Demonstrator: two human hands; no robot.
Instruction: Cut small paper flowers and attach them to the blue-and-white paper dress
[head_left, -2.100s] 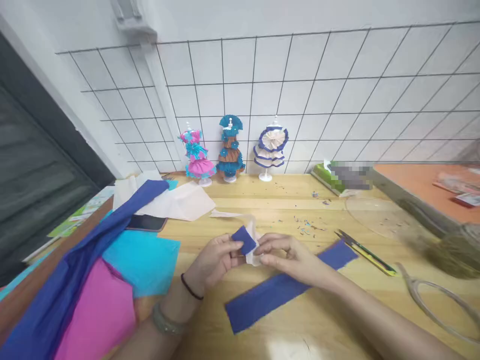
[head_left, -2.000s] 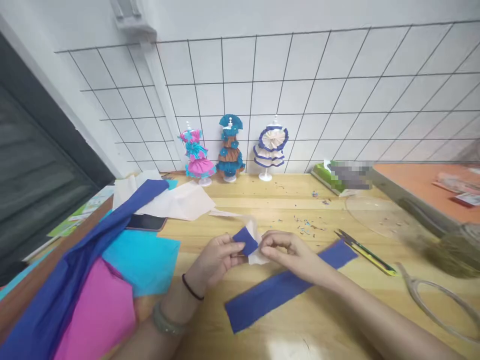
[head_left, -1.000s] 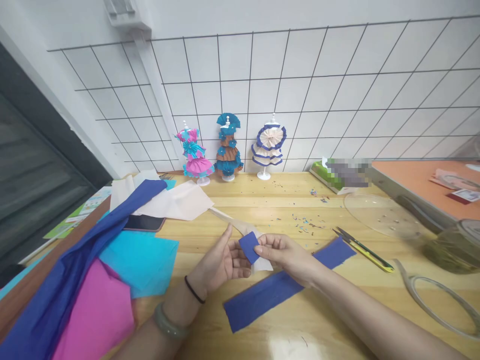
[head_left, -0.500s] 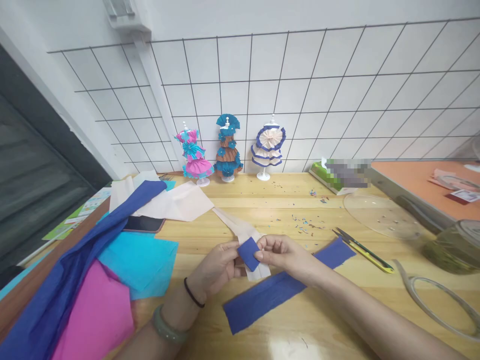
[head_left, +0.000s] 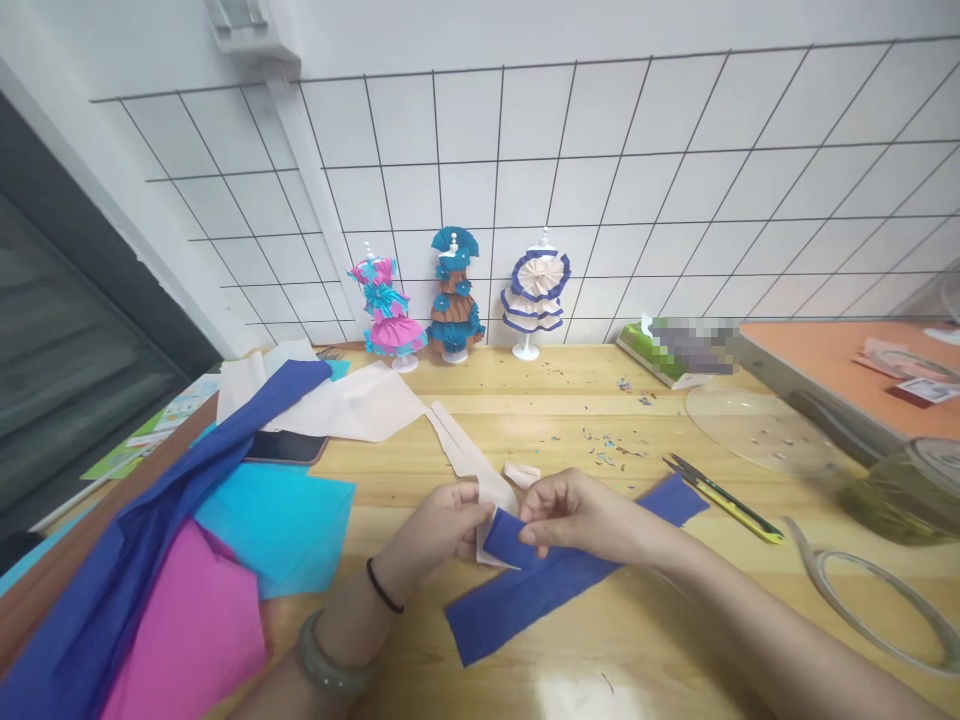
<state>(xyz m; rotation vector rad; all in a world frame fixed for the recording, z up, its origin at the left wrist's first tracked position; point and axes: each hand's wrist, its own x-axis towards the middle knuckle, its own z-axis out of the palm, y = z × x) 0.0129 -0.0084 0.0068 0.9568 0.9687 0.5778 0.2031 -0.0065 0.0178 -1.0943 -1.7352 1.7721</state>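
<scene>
A small folded piece of dark blue crepe paper (head_left: pixel 510 540) is pinched at its right end by my right hand (head_left: pixel 574 518). My left hand (head_left: pixel 439 522), fingers closed, grips the edge of a cream paper strip (head_left: pixel 469 452) that lies under the blue piece. The lower fingers of both hands are partly hidden. Below them a long dark blue paper strip (head_left: pixel 525 605) lies slantwise on the table, passing under my right wrist. A small cream paper piece (head_left: pixel 523 474) rests just beyond my right fingers.
On the left are pink (head_left: pixel 187 630), turquoise (head_left: pixel 281 525) and blue sheets (head_left: pixel 142 540), with a phone (head_left: pixel 289 447). Three small dressed mannequins (head_left: pixel 454 300) stand by the wall. To the right lie a yellow-black cutter or tweezers (head_left: pixel 727 505), a tape ring (head_left: pixel 885 610) and paper scraps (head_left: pixel 611 445).
The blue piece has tilted and moved slightly down and right, with its right end in my right fingers. My left fingers have shifted to its left edge, and the small cream piece now shows.
</scene>
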